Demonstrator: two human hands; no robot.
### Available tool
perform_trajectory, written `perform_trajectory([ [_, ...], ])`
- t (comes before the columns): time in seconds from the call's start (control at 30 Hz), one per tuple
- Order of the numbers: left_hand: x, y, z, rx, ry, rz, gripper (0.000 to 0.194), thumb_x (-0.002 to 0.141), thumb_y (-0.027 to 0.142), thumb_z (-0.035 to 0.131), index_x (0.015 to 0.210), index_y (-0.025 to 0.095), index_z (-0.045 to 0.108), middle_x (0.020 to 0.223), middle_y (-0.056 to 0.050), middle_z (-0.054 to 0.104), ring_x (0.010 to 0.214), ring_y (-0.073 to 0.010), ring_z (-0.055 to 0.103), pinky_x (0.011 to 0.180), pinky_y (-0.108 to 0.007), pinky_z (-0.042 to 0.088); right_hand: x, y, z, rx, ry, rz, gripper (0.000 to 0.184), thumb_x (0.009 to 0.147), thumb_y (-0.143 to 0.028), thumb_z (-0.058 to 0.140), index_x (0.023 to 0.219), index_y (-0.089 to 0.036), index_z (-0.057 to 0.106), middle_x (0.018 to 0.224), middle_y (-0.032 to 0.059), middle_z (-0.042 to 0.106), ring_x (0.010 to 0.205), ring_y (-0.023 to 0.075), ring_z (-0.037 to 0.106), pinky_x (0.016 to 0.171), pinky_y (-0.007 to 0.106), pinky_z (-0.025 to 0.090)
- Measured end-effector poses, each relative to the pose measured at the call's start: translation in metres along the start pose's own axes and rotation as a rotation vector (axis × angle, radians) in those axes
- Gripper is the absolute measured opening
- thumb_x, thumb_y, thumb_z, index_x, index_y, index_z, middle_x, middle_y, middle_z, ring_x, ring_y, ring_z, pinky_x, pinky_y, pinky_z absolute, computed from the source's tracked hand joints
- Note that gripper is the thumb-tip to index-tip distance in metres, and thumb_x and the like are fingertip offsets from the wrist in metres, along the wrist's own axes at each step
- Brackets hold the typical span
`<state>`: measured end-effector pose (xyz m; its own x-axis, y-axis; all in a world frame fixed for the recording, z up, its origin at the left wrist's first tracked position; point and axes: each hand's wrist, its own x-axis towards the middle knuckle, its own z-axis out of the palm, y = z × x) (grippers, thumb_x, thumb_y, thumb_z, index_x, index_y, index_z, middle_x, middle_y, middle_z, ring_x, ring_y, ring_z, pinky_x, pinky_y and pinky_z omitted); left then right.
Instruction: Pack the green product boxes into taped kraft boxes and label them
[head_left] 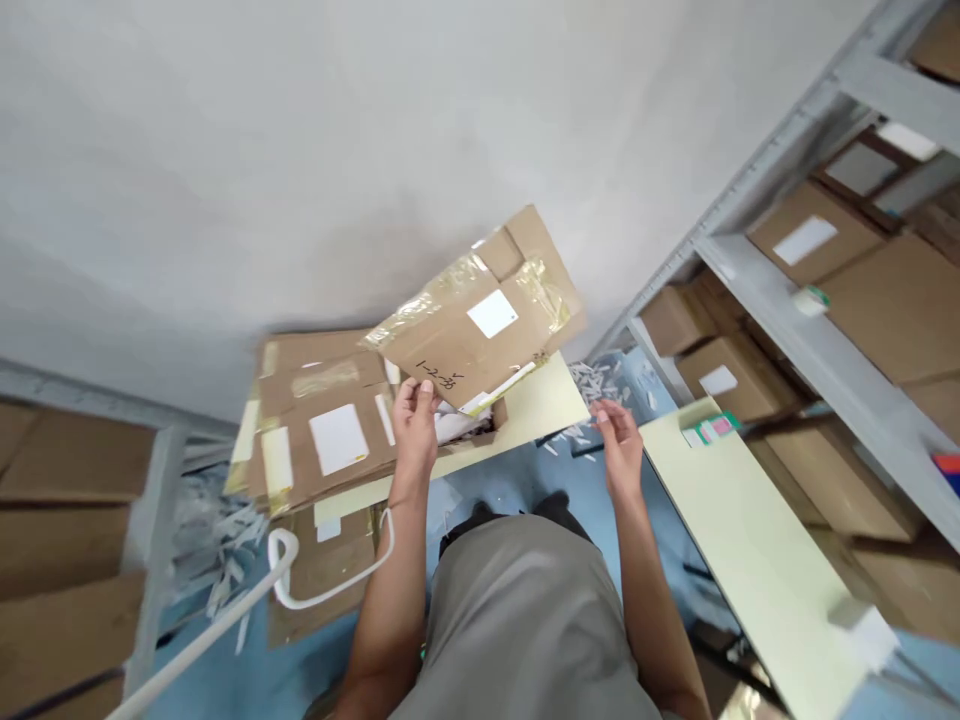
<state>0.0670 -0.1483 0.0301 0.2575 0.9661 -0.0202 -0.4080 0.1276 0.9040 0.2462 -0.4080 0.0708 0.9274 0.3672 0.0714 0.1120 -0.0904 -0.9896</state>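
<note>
My left hand (pixel 416 425) grips the near left corner of a tilted brown cardboard box (pixel 457 330), thumb on top. The box carries clear tape, a white label (pixel 493 314) and black handwriting. Below its near edge, white contents (pixel 461 425) show in a cardboard opening; I cannot make out what they are. My right hand (pixel 621 445) hovers to the right of the box, apart from it, fingers loosely curled with nothing visible in them. Left of my left hand lies another taped cardboard box (pixel 322 430) with a white label.
Both boxes rest on a pale yellow table (pixel 559 400) against a grey wall (pixel 300 150). A second pale table (pixel 750 540) bears a green and white packet (pixel 709 430). Shelves (pixel 817 330) with cartons stand at right. A white tube (pixel 217 630) crosses the lower left. White scraps (pixel 225 560) litter the floor.
</note>
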Motion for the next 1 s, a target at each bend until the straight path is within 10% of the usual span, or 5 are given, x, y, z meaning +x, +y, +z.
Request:
perform_trajectory([
  [0.17, -0.047, -0.059, 0.099, 0.103, -0.368, -0.268, 0.047, 0.083, 0.062, 0.088, 0.098, 0.024, 0.065, 0.105, -0.006, 0.072, 0.110, -0.0236, 0.071, 0.094, -0.033, 0.060, -0.002, 0.001, -0.108, -0.183, 0.356, -0.075, 0.059, 0.098, -0.060, 0.073, 0.147, -0.026, 0.068, 0.151, 0.0156, 0.070, 0.137, 0.0310, 0.067, 0.111, 0.052, 0.059],
  [0.43, -0.142, -0.132, 0.222, 0.255, -0.903, -0.474, 0.045, 0.087, 0.064, 0.083, 0.103, 0.026, 0.068, 0.111, -0.007, 0.077, 0.111, -0.0259, 0.072, 0.101, -0.036, 0.059, -0.050, 0.075, -0.265, -0.232, 0.710, 0.115, 0.073, 0.091, -0.059, 0.076, 0.153, -0.023, 0.063, 0.158, 0.0203, 0.064, 0.133, 0.0320, 0.068, 0.102, 0.048, 0.064],
  [0.7, -0.246, -0.235, 0.359, 0.389, -1.150, -0.463, 0.037, 0.087, 0.050, 0.081, 0.111, 0.024, 0.071, 0.119, -0.008, 0.078, 0.122, -0.0268, 0.070, 0.109, -0.035, 0.053, -0.051, 0.149, -0.413, -0.163, 0.838, 0.217, 0.049, 0.087, -0.053, 0.070, 0.121, -0.018, 0.070, 0.098, 0.0086, 0.079, 0.091, 0.0234, 0.072, 0.082, 0.038, 0.062],
  [1.0, -0.342, -0.361, 0.470, 0.644, -1.287, -0.403, 0.011, 0.083, 0.030, 0.067, 0.086, 0.024, 0.058, 0.091, -0.003, 0.070, 0.100, -0.0235, 0.069, 0.096, -0.033, 0.053, -0.039, 0.216, -0.524, -0.177, 0.920, 0.243, 0.026, 0.089, -0.047, 0.064, 0.101, -0.025, 0.058, 0.102, 0.0079, 0.074, 0.095, 0.0230, 0.069, 0.097, 0.045, 0.063],
])
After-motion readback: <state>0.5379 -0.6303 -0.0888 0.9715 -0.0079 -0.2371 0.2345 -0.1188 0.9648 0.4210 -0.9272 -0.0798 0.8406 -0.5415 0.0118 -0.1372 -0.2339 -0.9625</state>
